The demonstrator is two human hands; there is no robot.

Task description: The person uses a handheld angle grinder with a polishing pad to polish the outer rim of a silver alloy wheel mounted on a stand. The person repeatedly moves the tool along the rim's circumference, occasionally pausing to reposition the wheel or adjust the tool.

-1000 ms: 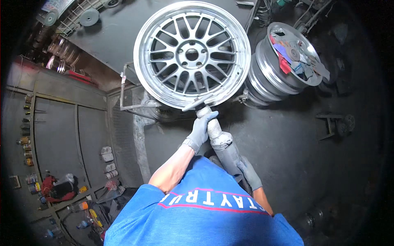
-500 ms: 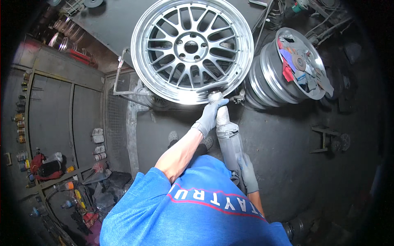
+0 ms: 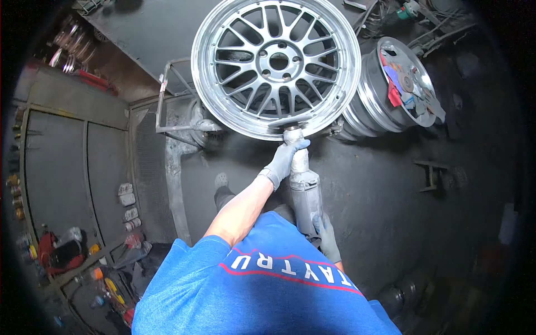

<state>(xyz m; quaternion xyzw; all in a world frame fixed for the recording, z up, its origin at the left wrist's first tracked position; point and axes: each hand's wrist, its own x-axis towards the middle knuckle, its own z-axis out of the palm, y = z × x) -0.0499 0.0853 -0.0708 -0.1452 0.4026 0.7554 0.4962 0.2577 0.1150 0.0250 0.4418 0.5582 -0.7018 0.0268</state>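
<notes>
Gray-gloved, the left hand (image 3: 286, 159) is clamping the neck of a power tool (image 3: 307, 198) while the right hand (image 3: 328, 237), farther back, is gripping its body. Just beyond the left hand, a wheel (image 3: 276, 75) is meeting or nearly meeting the tool's disc (image 3: 290, 120); its rim (image 3: 240, 123) is already shining, so work seems underway, the remainder not showing.

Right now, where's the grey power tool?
In the head view, the power tool is right of centre, its disc at the lower edge of the spoked wheel, left hand on its neck, right hand on its rear.
</notes>
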